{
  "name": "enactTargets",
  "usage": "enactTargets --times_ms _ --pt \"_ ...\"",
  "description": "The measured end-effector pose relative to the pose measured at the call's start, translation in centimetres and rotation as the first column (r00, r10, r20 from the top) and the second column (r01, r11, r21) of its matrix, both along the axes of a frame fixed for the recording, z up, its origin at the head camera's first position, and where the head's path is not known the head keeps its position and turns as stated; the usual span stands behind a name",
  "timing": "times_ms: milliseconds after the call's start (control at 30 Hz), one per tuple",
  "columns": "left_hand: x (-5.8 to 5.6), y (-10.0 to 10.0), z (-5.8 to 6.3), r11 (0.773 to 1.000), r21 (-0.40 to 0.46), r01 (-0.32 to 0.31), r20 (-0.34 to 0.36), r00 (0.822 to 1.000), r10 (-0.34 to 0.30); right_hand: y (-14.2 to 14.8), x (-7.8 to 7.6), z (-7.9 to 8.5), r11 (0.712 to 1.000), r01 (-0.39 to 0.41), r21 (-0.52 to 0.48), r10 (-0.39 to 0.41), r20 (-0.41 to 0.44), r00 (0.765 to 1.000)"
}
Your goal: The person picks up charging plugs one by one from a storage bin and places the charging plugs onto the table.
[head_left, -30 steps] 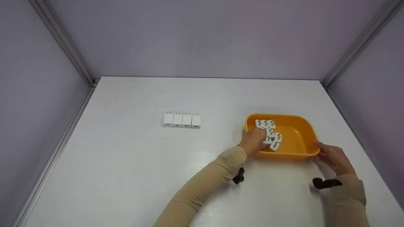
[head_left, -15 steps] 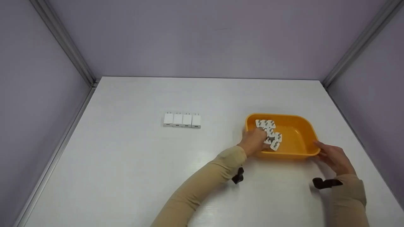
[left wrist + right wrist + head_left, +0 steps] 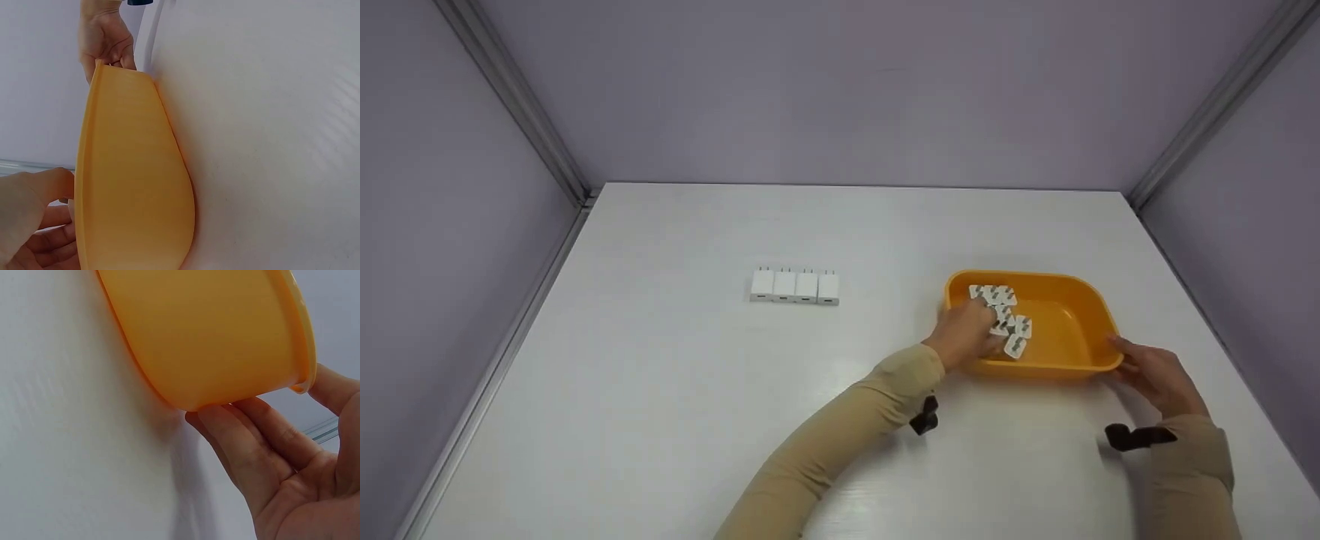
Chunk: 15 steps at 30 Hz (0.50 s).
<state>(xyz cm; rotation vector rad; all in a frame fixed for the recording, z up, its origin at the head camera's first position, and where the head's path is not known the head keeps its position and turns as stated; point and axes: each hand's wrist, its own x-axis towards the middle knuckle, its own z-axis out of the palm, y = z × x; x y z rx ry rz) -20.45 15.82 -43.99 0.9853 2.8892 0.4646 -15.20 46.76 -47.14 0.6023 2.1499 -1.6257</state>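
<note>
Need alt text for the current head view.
A left hand is inside an orange tray of white plugs while the right hand holds its corner; a row of four plugs lies on the table to the left.

I am facing a white table [image 3: 622, 390]. Purplish walls [image 3: 840, 90] are rising behind and beside it, grey strips [image 3: 515, 97] lining the corners.

Left hand [image 3: 962, 334]: I can't see its fingertips from the head view.
Orange tray [image 3: 1057, 326]: both wrist views crop it.
</note>
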Motion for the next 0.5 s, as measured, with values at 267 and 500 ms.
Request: enactTargets --times_ms 267,500 --pt "-0.07 -0.09 0.20 1.000 0.026 -0.004 -0.015 1.000 0.004 0.04 0.19 -0.12 1.000 0.006 -0.020 -0.006 -0.018 1.000" --pt "0.02 -0.17 0.58 0.999 0.032 0.005 -0.063 0.998 -0.003 0.07 0.28 -0.14 0.998 0.015 -0.065 -0.017 -0.040 0.999"
